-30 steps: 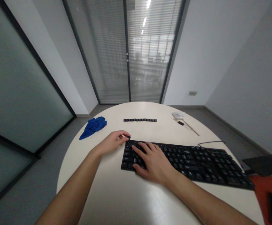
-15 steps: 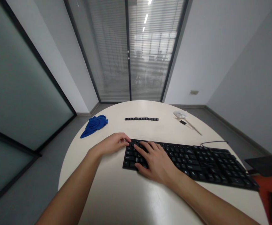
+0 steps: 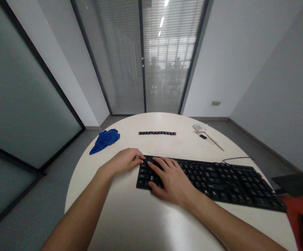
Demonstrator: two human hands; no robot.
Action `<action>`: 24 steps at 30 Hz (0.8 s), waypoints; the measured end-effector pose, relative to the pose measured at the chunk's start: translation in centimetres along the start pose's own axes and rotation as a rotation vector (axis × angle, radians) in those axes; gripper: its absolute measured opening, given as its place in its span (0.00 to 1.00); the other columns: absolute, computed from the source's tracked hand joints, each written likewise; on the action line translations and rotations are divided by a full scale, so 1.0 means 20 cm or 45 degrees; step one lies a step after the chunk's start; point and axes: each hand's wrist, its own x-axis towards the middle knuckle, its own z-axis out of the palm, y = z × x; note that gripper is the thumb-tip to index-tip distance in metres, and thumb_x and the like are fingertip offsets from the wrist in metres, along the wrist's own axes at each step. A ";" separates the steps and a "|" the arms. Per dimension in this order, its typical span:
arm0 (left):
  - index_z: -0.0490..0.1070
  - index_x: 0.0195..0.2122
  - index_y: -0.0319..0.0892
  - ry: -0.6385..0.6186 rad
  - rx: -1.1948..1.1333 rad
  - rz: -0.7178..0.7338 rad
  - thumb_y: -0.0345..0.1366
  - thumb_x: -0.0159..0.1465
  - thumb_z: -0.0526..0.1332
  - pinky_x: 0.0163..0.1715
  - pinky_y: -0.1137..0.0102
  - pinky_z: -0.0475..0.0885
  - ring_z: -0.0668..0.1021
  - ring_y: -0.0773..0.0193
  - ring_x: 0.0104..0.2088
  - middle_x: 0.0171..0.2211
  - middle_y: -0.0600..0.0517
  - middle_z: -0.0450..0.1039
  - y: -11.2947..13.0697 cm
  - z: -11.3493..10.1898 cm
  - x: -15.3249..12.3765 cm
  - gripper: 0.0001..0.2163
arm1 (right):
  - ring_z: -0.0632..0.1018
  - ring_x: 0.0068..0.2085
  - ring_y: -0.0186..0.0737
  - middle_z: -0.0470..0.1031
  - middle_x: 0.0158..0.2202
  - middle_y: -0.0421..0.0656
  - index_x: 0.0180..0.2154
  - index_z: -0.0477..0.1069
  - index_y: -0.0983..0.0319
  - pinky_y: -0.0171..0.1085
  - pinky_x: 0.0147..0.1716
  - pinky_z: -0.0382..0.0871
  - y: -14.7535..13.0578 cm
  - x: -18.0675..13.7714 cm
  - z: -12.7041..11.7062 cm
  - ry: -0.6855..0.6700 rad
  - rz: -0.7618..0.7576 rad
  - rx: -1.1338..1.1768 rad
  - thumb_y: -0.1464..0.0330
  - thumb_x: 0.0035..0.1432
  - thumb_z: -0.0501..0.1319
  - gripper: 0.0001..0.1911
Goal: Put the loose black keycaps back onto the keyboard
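A black keyboard point(image 3: 211, 177) lies at a slight slant across the near part of the table. My left hand point(image 3: 126, 160) is at its upper left corner, thumb and forefinger closed together on the corner; whether a small key is between them cannot be made out. Over the keyboard's left end rests my right hand point(image 3: 169, 176), palm down, fingers stretched and apart, touching the keys and covering several of them. Beyond the keyboard, a straight row of small black keycaps point(image 3: 157, 133) sits on the table.
A crumpled blue cloth point(image 3: 106, 139) lies at the table's left edge. To the far right are a thin stick-like tool point(image 3: 215, 142), a clear plastic bag point(image 3: 200, 128) and a small black piece point(image 3: 203, 137). The keyboard's cable point(image 3: 236, 158) curls behind it. A round white table point(image 3: 130, 219) carries everything.
My right hand has shifted very slightly left over the keys. The left hand stays at the keyboard's corner, and the view has moved a little.
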 end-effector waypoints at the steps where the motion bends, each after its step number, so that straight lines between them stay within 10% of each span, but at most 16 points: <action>1: 0.80 0.42 0.45 0.007 0.044 0.003 0.38 0.65 0.62 0.36 0.70 0.68 0.79 0.59 0.37 0.40 0.50 0.80 0.01 0.00 0.00 0.08 | 0.65 0.62 0.55 0.66 0.65 0.50 0.65 0.65 0.60 0.52 0.62 0.58 0.00 0.00 0.00 -0.002 -0.004 0.005 0.55 0.63 0.59 0.32; 24: 0.79 0.42 0.41 0.070 -0.380 -0.079 0.47 0.64 0.62 0.33 0.69 0.70 0.78 0.59 0.33 0.32 0.50 0.79 -0.10 0.10 0.06 0.15 | 0.65 0.62 0.56 0.63 0.66 0.50 0.66 0.63 0.57 0.54 0.61 0.58 -0.02 0.04 0.02 -0.047 0.036 -0.001 0.54 0.64 0.57 0.32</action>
